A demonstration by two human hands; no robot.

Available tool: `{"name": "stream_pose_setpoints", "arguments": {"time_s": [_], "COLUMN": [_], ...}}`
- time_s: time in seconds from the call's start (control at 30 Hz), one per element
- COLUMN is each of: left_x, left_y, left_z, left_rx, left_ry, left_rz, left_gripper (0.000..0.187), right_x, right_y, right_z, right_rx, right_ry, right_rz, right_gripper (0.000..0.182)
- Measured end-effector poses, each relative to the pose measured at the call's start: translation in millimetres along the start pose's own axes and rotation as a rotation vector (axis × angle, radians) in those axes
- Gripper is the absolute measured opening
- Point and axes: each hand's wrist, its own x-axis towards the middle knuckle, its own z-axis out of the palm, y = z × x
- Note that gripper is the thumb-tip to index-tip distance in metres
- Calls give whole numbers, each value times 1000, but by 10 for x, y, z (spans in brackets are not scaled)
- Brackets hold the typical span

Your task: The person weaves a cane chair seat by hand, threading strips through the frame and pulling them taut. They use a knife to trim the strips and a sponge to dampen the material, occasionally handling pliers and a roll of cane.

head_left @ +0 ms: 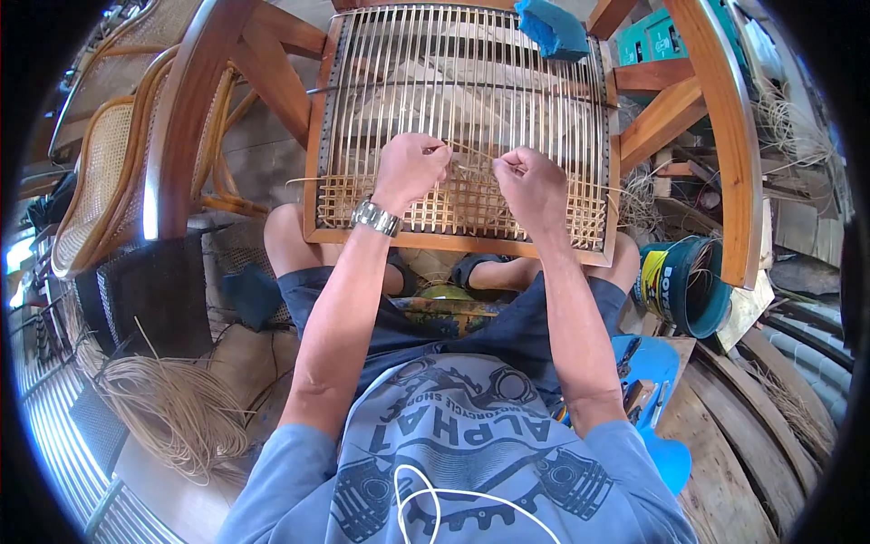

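Observation:
Both my hands are above a wooden chair's seat frame [613, 136], which lies over my knees. My left hand [414, 170] is closed in a pinch on a thin cane strand [471, 150]. Facing it, my right hand [535, 186] pinches the same strand, so a short length spans between them. Below them, the near part of the seat is a woven cane grid [439, 216]. Farther off, spaced lengthwise cane strands [399, 68] run to the far rail. A dark thin rod [489, 87] crosses these strands. Loose cane ends stick out past both side rails.
A blue foam block [555, 32] sits on the frame's far right corner. Wooden chair arms rise on both sides. At left are a cane coil [177, 408] and rattan chairs [109, 172]. At right stand a bucket [671, 281] and a blue tool tray [669, 462].

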Motion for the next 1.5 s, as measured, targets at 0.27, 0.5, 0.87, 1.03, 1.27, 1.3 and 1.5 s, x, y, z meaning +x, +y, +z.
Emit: {"name": "stream_pose_setpoints", "arguments": {"time_s": [0.27, 0.5, 0.87, 1.03, 1.27, 1.3, 1.5], "left_x": [29, -99, -28, -42, -78, -53, -60], "left_y": [-95, -27, -203, -216, -196, -212, -250], "left_z": [-5, 46, 39, 7, 22, 5, -86], "left_rx": [-159, 236, -253, -256, 313, 322, -165], "left_ry": [-37, 196, 116, 74, 347, 294, 144], "left_rz": [3, 115, -18, 25, 224, 204, 22], "left_gripper": [24, 25, 25, 26, 23, 22, 23], "right_x": [-22, -41, -76, -56, 15, 15, 42], "right_y": [-15, -203, -223, -287, -334, -304, -201], "right_z": [-12, 135, 138, 188, 249, 257, 249], "right_rx": [-5, -108, -53, -144, -60, -56, -44], "right_ry": [7, -62, -107, -98, -179, -136, -98], "right_rz": [-19, 57, 55, -20, 15, -25, -121], "right_gripper": [13, 18, 10, 8, 9, 10, 8]}}
